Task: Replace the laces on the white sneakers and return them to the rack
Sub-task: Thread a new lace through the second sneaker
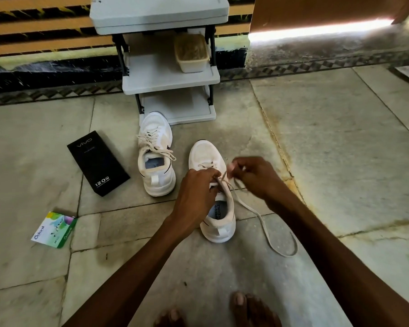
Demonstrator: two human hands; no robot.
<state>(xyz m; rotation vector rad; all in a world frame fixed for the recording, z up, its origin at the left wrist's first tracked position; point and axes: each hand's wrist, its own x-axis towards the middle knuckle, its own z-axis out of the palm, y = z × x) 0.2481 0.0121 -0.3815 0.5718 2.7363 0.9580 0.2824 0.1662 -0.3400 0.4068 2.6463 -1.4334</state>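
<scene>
Two white sneakers stand on the stone floor, toes toward the rack. The left sneaker point(156, 154) is laced, its lace ends loose over the tongue. The right sneaker point(213, 192) sits under my hands. My left hand point(195, 192) pinches the lace at the upper eyelets. My right hand point(253, 175) pinches the other end of the cream lace point(265, 223), which trails off the sneaker's right side and loops on the floor. The grey plastic shoe rack point(170, 74) stands just beyond the sneakers.
A beige tub point(191, 54) sits on the rack's middle shelf. A black phone box point(98, 162) lies left of the sneakers, and a small green and white packet point(54, 228) lies nearer me. My bare toes point(241, 308) show at the bottom edge.
</scene>
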